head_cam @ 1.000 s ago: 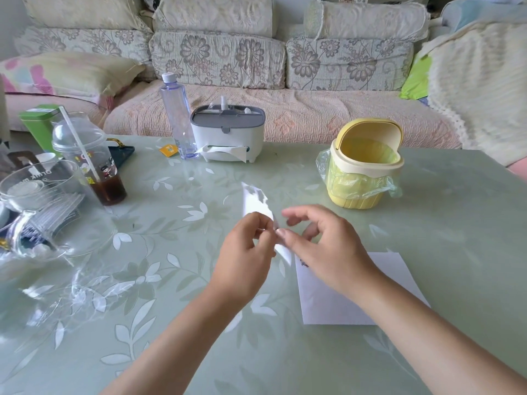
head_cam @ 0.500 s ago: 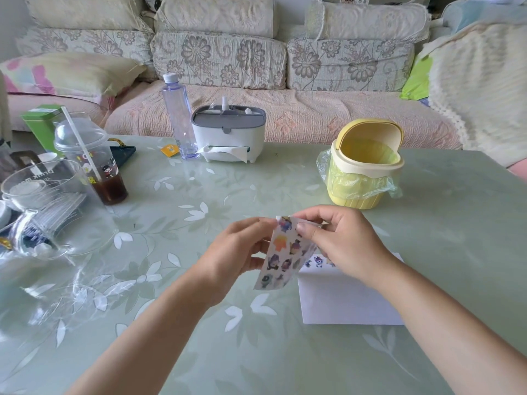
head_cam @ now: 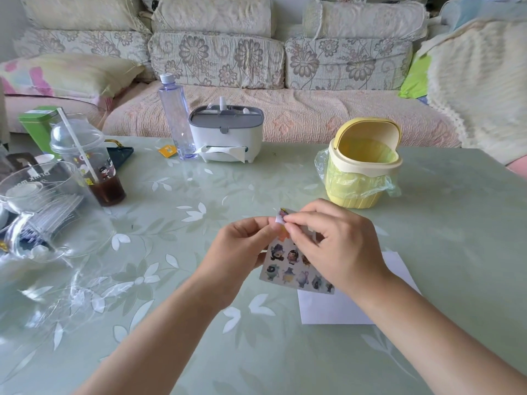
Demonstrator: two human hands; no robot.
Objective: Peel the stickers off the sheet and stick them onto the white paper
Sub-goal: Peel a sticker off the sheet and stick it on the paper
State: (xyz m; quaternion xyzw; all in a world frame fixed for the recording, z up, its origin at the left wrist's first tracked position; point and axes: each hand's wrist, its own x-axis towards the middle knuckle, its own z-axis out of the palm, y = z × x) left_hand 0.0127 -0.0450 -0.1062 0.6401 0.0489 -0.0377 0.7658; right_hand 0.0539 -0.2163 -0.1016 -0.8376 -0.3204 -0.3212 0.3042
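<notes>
Pinching top edge of sheet (head_cam: pixel 288 269) with left hand (head_cam: pixel 242 252) and right hand (head_cam: pixel 336 246), centre frame, overlapping upper left of paper (head_cam: pixel 328 309) on table (head_cam: pixel 456 252).

The left hand (head_cam: pixel 242 246) holds the sticker sheet (head_cam: pixel 293 269) by its left edge, above the green table (head_cam: pixel 456 223). The right hand (head_cam: pixel 333 243) pinches the sheet's upper corner, which is folded forward. The sheet hangs over the near left part of the white paper (head_cam: pixel 336 309), which lies flat on the table. A yellow bin (head_cam: pixel 363 172) stands behind the hands. A tissue box (head_cam: pixel 226 135) and a clear bottle (head_cam: pixel 175 115) stand at the far edge.
</notes>
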